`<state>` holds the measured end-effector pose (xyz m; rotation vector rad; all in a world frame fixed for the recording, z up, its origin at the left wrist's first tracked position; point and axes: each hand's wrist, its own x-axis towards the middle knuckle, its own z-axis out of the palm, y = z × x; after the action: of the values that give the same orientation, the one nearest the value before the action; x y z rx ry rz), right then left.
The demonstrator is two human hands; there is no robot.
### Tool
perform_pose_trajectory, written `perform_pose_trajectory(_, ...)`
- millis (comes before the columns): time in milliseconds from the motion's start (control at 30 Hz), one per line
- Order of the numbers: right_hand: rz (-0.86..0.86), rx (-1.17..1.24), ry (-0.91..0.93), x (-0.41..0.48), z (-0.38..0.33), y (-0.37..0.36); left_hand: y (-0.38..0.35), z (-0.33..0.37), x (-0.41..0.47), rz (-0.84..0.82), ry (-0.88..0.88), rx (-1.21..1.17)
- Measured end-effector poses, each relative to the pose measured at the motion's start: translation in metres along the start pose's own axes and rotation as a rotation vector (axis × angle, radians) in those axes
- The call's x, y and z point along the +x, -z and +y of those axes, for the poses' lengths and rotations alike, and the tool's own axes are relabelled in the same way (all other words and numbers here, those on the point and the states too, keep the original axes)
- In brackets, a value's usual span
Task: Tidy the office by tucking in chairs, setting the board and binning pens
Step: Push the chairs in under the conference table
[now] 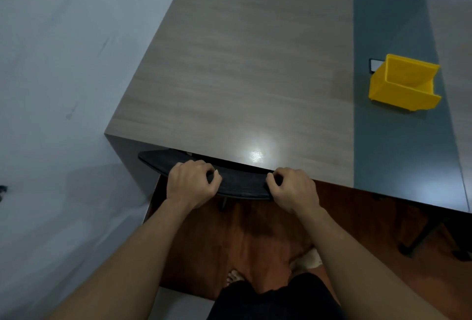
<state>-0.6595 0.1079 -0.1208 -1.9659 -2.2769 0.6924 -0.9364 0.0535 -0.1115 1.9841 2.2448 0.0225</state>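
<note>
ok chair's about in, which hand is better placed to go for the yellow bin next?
Right, probably. The yellow bin sits on the table far to the right, on the right hand side. The left hand would have to cross over. Both hands currently grip the chair back, so either must let go first.

The table [242, 64] hides the chair [240, 181] below its backrest, and the yellow bin [403, 84] half covers a small card [375, 65].

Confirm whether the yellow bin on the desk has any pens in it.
No: the yellow bin on the desk shows only its bare yellow inside, with no pens visible.
</note>
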Motion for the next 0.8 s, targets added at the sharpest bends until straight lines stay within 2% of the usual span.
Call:
perform_pose_trajectory(333,-0.008,0.013,0.018,0.004,-0.009,0.001,0.003,-0.005,0.001,-0.029,0.025,0.027)
perform_pose_trajectory(467,-0.098,0.011,-0.011,-0.001,-0.012,0.005,0.014,-0.006,0.000,-0.108,0.004,0.013)
perform_pose_trajectory(533,-0.090,0.033,-0.027,-0.010,-0.009,0.014,0.023,0.004,-0.005,-0.123,0.008,-0.037)
perform_pose_trajectory(667,-0.037,0.062,-0.004,-0.040,0.007,0.039,0.042,0.031,-0.027,-0.021,0.013,-0.123)
perform_pose_trajectory(800,-0.014,0.068,-0.011,-0.078,0.040,0.063,0.052,0.065,-0.064,-0.024,-0.024,-0.260)
